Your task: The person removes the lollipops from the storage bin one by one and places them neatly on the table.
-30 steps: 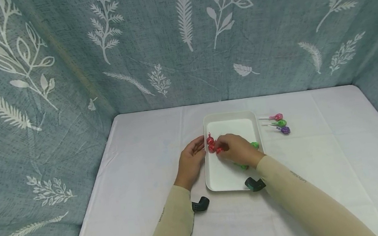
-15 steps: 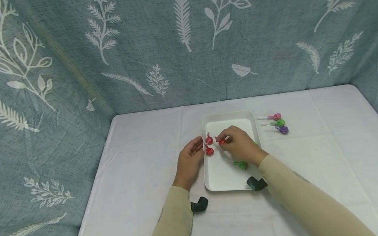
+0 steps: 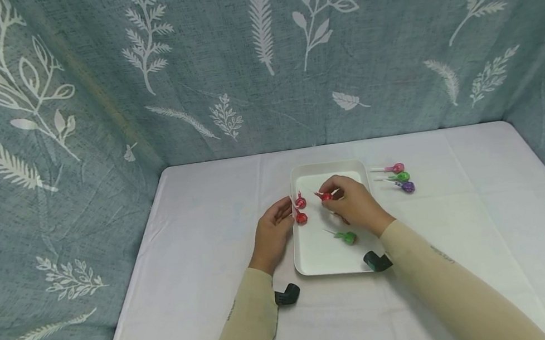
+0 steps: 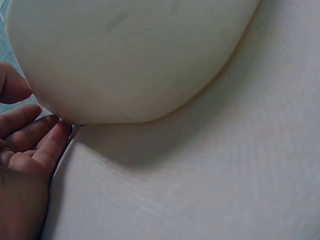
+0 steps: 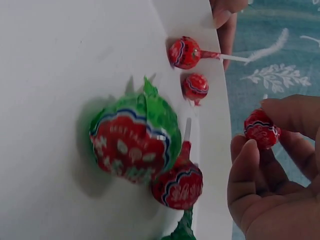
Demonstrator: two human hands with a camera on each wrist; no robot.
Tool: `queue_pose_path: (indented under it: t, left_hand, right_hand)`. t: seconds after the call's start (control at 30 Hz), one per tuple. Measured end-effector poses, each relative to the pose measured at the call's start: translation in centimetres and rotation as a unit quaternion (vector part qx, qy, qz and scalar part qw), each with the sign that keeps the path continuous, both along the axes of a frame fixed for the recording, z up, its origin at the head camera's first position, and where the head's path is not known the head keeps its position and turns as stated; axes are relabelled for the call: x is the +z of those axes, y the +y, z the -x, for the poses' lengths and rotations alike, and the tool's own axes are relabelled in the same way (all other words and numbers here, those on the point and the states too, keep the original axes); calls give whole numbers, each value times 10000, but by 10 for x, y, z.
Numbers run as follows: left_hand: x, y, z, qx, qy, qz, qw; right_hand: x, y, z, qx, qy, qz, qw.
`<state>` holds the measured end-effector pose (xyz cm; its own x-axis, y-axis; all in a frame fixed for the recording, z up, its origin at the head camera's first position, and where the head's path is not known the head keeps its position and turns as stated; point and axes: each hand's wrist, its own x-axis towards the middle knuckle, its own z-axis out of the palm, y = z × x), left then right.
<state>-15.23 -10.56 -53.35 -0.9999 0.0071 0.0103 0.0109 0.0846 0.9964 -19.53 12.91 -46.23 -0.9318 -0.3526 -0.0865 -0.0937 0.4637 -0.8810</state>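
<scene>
A white tray (image 3: 331, 264) holds several wrapped lollipops. My right hand (image 3: 352, 203) pinches a red lollipop (image 3: 326, 197) between thumb and fingertips, over the tray; in the right wrist view this red lollipop (image 5: 261, 130) shows its round head close up. My left hand (image 3: 273, 231) stands beside the tray's left wall, fingertips touching it, as the left wrist view also shows with the hand (image 4: 30, 150). Just inside that wall lie two red lollipops, an upper red lollipop (image 3: 301, 203) and a lower red lollipop (image 3: 301, 219). A green lollipop (image 3: 348, 237) lies nearer the front.
Right of the tray, on the white cloth (image 3: 462, 238), a pink lollipop (image 3: 397, 168), a green lollipop (image 3: 403, 176) and a purple lollipop (image 3: 408, 187) lie in a column. A patterned blue-green curtain (image 3: 379, 40) hangs behind the table. Dark camera mounts sit at both wrists.
My right hand has lifted the red lollipop away from the two other red ones and carried it to the right and slightly back. The left hand has stayed at the tray's side.
</scene>
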Motion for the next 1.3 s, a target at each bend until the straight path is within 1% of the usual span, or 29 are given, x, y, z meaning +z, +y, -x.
queue_pose_path:
  t: [0.2,0.43,0.73,0.9,1.0,1.3]
  left_hand:
    - [3,1,-1,1,-6,-44,10000]
    - [3,1,-2,41,-3,-90,10000]
    - [2,0,-1,65,-27,-30,10000]
    - [2,1,-1,53,-29,30,10000]
    - [2,1,-1,56,-24,2,10000]
    - [1,1,0,52,22,-58,10000]
  right_hand:
    - [6,6,0,-192,-3,-115,9997]
    - [6,15,1,-321,-83,17,9994]
    - [5,24,1,-375,254,-63,9990]
    - [5,30,1,-400,289,30,9988]
    - [5,33,1,-471,250,107,9985]
    - [12,45,-2,-640,7,163,9978]
